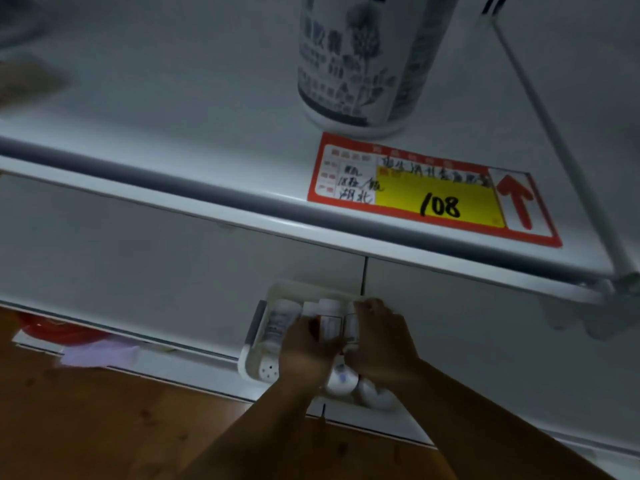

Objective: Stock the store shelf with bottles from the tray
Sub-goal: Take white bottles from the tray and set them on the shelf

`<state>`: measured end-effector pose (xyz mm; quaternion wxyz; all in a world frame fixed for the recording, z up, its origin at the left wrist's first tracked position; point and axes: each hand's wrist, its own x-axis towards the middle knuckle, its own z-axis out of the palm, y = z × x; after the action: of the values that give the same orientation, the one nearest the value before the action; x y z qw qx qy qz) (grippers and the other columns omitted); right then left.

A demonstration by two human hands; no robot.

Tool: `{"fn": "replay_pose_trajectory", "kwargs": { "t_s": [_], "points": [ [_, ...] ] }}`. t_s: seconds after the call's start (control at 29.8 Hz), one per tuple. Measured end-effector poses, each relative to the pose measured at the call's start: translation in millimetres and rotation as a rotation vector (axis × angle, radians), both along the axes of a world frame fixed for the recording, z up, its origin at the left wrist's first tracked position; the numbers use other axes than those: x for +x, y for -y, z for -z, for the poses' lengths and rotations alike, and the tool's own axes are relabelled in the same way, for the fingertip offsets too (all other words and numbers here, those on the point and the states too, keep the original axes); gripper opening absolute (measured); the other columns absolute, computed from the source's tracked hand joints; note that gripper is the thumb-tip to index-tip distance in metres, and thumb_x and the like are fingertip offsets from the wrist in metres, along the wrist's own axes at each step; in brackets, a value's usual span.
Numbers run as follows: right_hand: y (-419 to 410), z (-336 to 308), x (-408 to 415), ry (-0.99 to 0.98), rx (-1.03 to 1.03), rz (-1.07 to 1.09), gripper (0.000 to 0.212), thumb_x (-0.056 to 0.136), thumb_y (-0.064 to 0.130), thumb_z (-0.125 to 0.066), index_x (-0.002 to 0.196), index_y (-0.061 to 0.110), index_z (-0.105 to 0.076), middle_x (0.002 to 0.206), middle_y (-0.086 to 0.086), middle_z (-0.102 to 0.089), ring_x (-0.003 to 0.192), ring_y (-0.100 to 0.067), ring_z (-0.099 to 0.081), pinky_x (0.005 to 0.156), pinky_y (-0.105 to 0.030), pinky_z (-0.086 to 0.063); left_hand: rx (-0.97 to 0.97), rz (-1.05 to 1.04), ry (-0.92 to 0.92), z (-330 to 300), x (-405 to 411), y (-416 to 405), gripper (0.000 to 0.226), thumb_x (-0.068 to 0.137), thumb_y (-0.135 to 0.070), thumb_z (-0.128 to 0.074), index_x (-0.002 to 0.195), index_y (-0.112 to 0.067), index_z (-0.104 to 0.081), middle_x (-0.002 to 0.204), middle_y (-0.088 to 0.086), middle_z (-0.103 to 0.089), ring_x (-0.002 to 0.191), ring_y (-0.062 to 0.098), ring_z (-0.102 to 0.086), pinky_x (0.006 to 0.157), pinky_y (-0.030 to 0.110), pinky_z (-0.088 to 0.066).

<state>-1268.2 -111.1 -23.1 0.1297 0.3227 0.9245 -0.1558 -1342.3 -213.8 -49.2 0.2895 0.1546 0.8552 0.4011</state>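
A white tray (254, 336) rests on the low white ledge below the shelf, filled with several small white bottles lying on their sides. My left hand (304, 351) and my right hand (381, 344) are both down in the tray, fingers curled around bottles. One bottle (329, 323) shows between the two hands and another bottle (278, 322) lies to the left of them. More bottles (343, 379) poke out beneath my wrists. The white store shelf (207, 109) spans the upper half of the view. A tall white printed bottle (363, 60) stands on it.
A red and yellow price tag (433, 192) reading 108 lies on the shelf in front of the tall bottle. A white diagonal strut (554, 133) crosses at right. Wooden floor (104, 420) lies at lower left, with a red object (52, 332) and pale cloth (100, 353).
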Motion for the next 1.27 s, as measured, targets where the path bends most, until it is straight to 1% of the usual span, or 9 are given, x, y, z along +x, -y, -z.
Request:
{"fn": "replay_pose_trajectory", "kwargs": {
  "t_s": [0.1, 0.37, 0.5, 0.6, 0.7, 0.84, 1.04, 1.17, 1.27],
  "points": [
    [-1.2, 2.5, -5.6, 0.009, 0.021, -0.006, 0.068, 0.067, 0.032, -0.069, 0.127, 0.018, -0.041, 0.131, -0.009, -0.043, 0.117, -0.031, -0.048, 0.099, -0.039, -0.041, -0.03, 0.014, 0.015, -0.5, -2.3, -1.6, 0.017, 0.074, -0.028, -0.074, 0.082, -0.02, -0.062, 0.069, -0.012, -0.054, 0.057, -0.003, -0.046, 0.049, 0.003, -0.037],
    [-6.9, -3.9, -3.3, -0.052, -0.084, -0.05, 0.051, 0.07, 0.029, -0.069, 0.118, 0.023, -0.055, 0.124, -0.01, -0.041, 0.113, -0.031, -0.049, 0.094, -0.034, -0.045, 0.074, -0.022, 0.195, -15.9, -12.3, 17.7, 0.021, 0.08, -0.015, -0.07, 0.095, 0.0, -0.068, 0.09, 0.017, -0.071, 0.083, 0.029, -0.065, 0.061, 0.024, -0.044],
    [2.5, -18.7, 11.9, -0.18, -0.265, 0.086, 0.049, 0.062, 0.025, -0.074, 0.11, 0.022, -0.061, 0.125, -0.001, -0.038, 0.115, -0.022, -0.043, 0.096, -0.036, -0.044, 0.209, -0.104, 0.439, -44.7, -19.0, 47.1, 0.019, 0.082, -0.01, -0.066, 0.1, -0.005, -0.069, 0.099, 0.021, -0.072, 0.094, 0.036, -0.066, 0.076, 0.036, -0.051],
    [29.3, -47.1, 27.4, -0.47, -0.489, 0.401, 0.04, 0.063, 0.0, -0.075, 0.101, 0.008, -0.066, 0.111, -0.01, -0.053, 0.101, -0.024, -0.057, 0.084, -0.024, -0.048, 0.324, -0.113, 0.607, -76.8, -14.7, 75.9, 0.025, 0.086, -0.009, -0.061, 0.11, -0.006, -0.066, 0.098, 0.011, -0.075, 0.091, 0.026, -0.069, 0.081, 0.036, -0.053],
    [65.0, -95.1, 59.1, -0.735, -0.964, 0.694, 0.038, 0.06, -0.013, -0.073, 0.095, -0.003, -0.063, 0.089, -0.013, -0.068, 0.074, -0.019, -0.064, 0.06, -0.02, -0.05, 0.403, -0.117, 0.763, -119.9, 5.5, 100.9, 0.027, 0.087, -0.002, -0.055, 0.113, -0.003, -0.061, 0.098, 0.016, -0.073, 0.086, 0.03, -0.07, 0.074, 0.036, -0.056],
    [104.7, -174.5, 106.9, -0.898, -1.262, 0.807, 0.045, 0.043, -0.011, -0.065, 0.087, -0.002, -0.062, 0.101, -0.016, -0.069, 0.084, -0.029, -0.067, 0.067, -0.033, -0.054, 0.532, -0.031, 0.887, -204.3, 42.5, 113.8, 0.034, 0.082, 0.008, -0.044, 0.108, -0.003, -0.062, 0.098, 0.027, -0.068, 0.086, 0.039, -0.064, 0.067, 0.04, -0.054],
    [119.4, -289.9, 147.6, -1.196, -1.169, 0.818, 0.023, 0.076, -0.01, -0.063, 0.071, 0.009, -0.052, 0.064, -0.017, -0.064, 0.06, -0.027, -0.06, 0.06, -0.033, -0.046, 0.7, 0.214, 0.791, -322.7, 88.0, 105.3, 0.042, 0.078, -0.012, -0.065, 0.119, -0.006, -0.059, 0.116, 0.028, -0.065, 0.111, 0.048, -0.059, 0.1, 0.057, -0.042],
    [99.6, -340.9, 161.5, -1.322, -1.191, 0.734, 0.033, 0.073, -0.02, -0.057, 0.086, 0.01, -0.05, 0.067, -0.016, -0.068, 0.055, -0.022, -0.064, 0.045, -0.024, -0.049, 0.74, 0.358, 0.58, -373.0, 98.8, 80.8, 0.046, 0.073, -0.022, -0.075, 0.116, -0.011, -0.062, 0.112, 0.02, -0.07, 0.105, 0.036, -0.065, 0.092, 0.047, -0.051],
    [67.0, -363.1, 176.8, -1.361, -1.094, 0.746, 0.039, 0.075, -0.018, -0.058, 0.099, 0.012, -0.052, 0.076, -0.01, -0.075, 0.062, -0.018, -0.07, 0.05, -0.022, -0.053, 0.737, 0.385, 0.411, -404.8, 95.0, 52.8, 0.05, 0.064, -0.032, -0.079, 0.108, -0.01, -0.066, 0.103, 0.011, -0.075, 0.093, 0.02, -0.069, 0.079, 0.033, -0.056]
  ]
}}
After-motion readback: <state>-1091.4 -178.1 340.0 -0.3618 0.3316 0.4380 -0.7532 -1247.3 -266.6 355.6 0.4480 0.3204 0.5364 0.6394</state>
